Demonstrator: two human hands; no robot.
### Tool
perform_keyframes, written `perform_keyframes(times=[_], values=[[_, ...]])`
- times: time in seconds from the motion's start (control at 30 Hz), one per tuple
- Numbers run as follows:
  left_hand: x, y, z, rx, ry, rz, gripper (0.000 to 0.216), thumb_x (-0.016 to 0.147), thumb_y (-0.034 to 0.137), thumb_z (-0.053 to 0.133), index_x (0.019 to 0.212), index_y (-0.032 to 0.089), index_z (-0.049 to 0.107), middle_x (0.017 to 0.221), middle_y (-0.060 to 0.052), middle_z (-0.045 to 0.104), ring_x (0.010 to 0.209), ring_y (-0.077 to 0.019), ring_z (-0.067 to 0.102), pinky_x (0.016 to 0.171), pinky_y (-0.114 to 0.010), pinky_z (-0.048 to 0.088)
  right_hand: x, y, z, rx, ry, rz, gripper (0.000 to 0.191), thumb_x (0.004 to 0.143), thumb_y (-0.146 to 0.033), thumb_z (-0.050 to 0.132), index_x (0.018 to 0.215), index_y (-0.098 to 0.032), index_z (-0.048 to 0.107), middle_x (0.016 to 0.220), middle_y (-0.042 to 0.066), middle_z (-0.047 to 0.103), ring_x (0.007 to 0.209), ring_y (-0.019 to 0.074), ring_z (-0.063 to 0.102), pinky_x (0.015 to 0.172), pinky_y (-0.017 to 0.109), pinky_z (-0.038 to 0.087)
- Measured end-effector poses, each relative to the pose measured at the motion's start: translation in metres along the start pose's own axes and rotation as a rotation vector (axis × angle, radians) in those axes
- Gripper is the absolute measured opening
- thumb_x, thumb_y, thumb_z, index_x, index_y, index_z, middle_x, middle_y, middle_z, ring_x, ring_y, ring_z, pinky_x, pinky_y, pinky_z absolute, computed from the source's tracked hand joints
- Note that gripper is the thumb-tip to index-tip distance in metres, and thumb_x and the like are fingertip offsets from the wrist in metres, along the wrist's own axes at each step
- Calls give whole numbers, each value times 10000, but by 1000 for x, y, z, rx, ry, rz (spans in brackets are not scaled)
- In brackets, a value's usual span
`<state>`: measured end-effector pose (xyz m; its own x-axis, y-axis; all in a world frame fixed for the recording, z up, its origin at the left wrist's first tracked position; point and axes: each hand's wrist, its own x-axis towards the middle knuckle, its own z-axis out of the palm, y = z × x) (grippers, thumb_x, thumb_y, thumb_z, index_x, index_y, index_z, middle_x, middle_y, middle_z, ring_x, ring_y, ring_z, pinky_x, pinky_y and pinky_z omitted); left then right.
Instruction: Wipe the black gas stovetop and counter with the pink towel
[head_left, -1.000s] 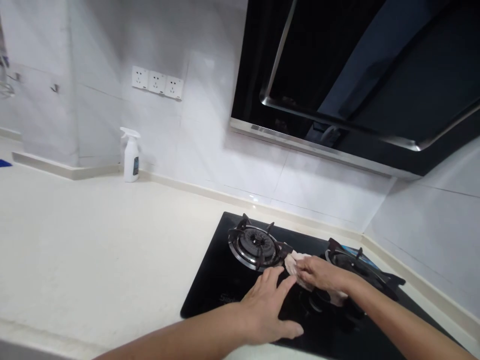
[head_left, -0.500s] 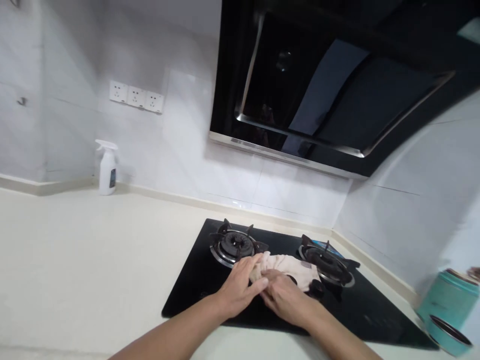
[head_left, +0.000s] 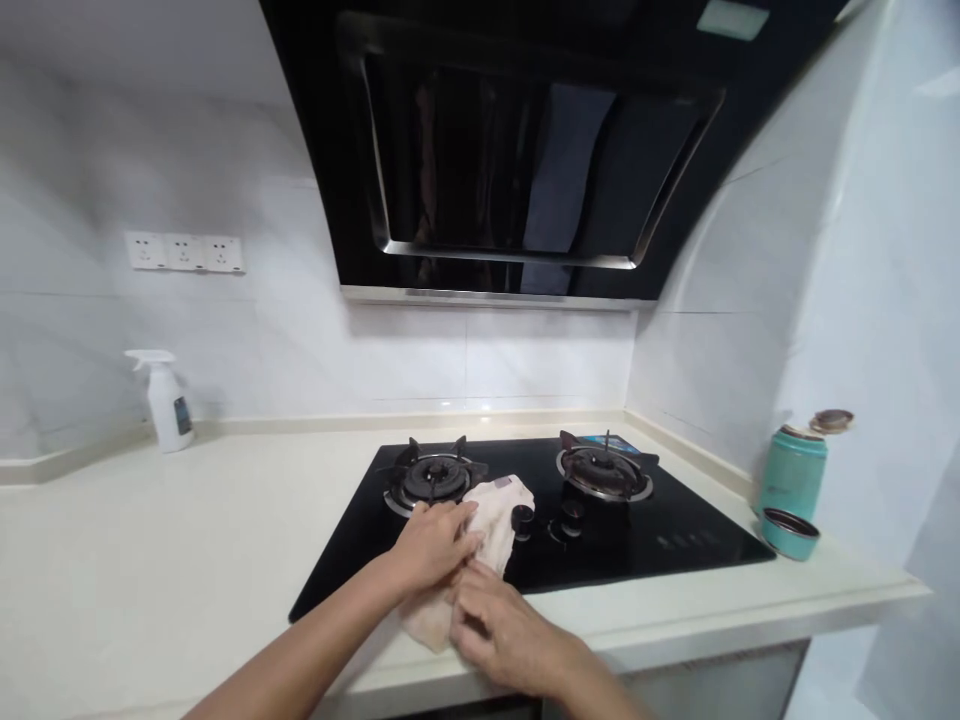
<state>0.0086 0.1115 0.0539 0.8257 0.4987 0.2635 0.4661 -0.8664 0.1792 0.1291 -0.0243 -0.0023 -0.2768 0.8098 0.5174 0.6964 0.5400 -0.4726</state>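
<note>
A crumpled beige cloth (head_left: 491,520) lies across the front part of the black glass hob (head_left: 675,530), between the two burners, and reaches the counter edge. My left hand (head_left: 431,545) presses on the cloth with its fingers curled over the fabric. My right hand (head_left: 499,635) grips the near end of the cloth at the front edge of the counter. The left burner (head_left: 429,478) sits just behind my left hand, and the right burner (head_left: 604,470) lies farther right. Two knobs (head_left: 547,520) stand beside the cloth.
A white spray bottle (head_left: 166,400) stands by the back wall at left. A teal canister (head_left: 791,470) and its lid (head_left: 787,532) sit on the cream counter (head_left: 187,540) right of the hob. A black extractor hood (head_left: 525,150) hangs overhead. Wall sockets (head_left: 184,252) are at left.
The camera swung right and pulled back. Both hands drew the cloth from between the burners toward the front edge of the hob and counter.
</note>
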Motion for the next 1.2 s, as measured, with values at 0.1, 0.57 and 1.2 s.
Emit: perform_keyframes(times=[0.1,0.57,1.2], values=[[3,17,6,65,36,-60,448,947,407,488,1336,233,628,1396,-143,579,1300,-330,537,1097,-508,391,-28,-4,-19,51,73,26,71,875,-165,544,865,-235,533,1229,59,589,1149,195,551,1007,333,446],[-3,45,47,144,50,-140,496,979,536,425,1353,285,634,1449,-112,586,1299,-338,528,1074,-540,364,-153,157,-117,-680,326,581,461,1004,-430,335,1201,-153,646,1338,185,604,1298,325,542,1102,544,404],[-195,-143,-53,403,95,-906,499,987,472,348,1336,231,611,1596,-124,436,1469,-345,373,1101,-552,363,-163,181,-99,-763,302,553,566,962,-476,280,1254,-160,648,1398,177,603,1340,342,518,1127,597,368]])
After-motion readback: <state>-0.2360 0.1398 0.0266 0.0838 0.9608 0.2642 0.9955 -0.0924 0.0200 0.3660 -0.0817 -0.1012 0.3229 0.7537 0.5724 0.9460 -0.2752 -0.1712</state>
